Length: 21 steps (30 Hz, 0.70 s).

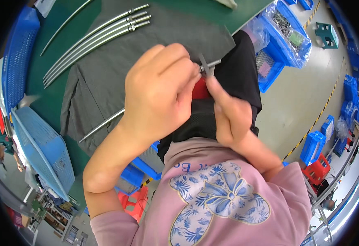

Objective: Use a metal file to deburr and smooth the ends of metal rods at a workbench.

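The left hand point(159, 92) curled closed, knuckles up; the right hand point(228, 112) pinched at its two o'clock, forearms bent.

- Pink short-sleeved top point(245, 197) fills the lower centre and lower right of the frame.
- Large bow print point(222, 194) on its chest, white with blue floral pattern and a pale outline.
- Black trousers point(237, 82) at upper centre-right.
- Both forearms bare.
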Motion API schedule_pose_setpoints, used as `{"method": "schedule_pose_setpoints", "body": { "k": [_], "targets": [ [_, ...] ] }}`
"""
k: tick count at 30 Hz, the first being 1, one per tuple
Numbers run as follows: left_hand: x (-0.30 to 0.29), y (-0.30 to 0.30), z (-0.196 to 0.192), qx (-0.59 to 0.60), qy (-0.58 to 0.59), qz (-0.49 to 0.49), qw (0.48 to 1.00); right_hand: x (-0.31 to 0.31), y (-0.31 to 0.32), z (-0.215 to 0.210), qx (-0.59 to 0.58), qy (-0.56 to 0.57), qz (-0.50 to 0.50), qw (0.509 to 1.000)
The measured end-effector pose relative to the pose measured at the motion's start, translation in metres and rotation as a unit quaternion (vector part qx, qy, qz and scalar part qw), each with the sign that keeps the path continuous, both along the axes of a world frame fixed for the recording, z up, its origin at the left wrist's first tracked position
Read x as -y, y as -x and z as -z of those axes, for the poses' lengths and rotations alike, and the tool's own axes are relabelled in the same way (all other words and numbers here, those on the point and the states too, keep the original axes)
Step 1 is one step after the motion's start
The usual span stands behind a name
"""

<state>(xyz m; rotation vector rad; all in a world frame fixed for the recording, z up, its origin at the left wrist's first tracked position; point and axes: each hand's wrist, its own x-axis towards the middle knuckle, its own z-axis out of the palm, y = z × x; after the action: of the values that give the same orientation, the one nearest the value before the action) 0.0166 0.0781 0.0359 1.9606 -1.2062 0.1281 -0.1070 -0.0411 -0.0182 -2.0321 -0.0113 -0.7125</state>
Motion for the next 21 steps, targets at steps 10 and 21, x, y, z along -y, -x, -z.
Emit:
{"method": "schedule_pose_setpoints", "body": {
  "k": [10,21],
  "targets": [
    [-0.002,0.0,0.001,-0.008,0.005,-0.002,1.0,0.009,0.059,0.021,-0.054,0.003,-0.084,0.995],
    [-0.005,-0.005,-0.006,0.016,-0.022,0.018,0.999,0.014,0.035,-0.001,-0.019,-0.031,-0.08,0.996]
  ]
}}
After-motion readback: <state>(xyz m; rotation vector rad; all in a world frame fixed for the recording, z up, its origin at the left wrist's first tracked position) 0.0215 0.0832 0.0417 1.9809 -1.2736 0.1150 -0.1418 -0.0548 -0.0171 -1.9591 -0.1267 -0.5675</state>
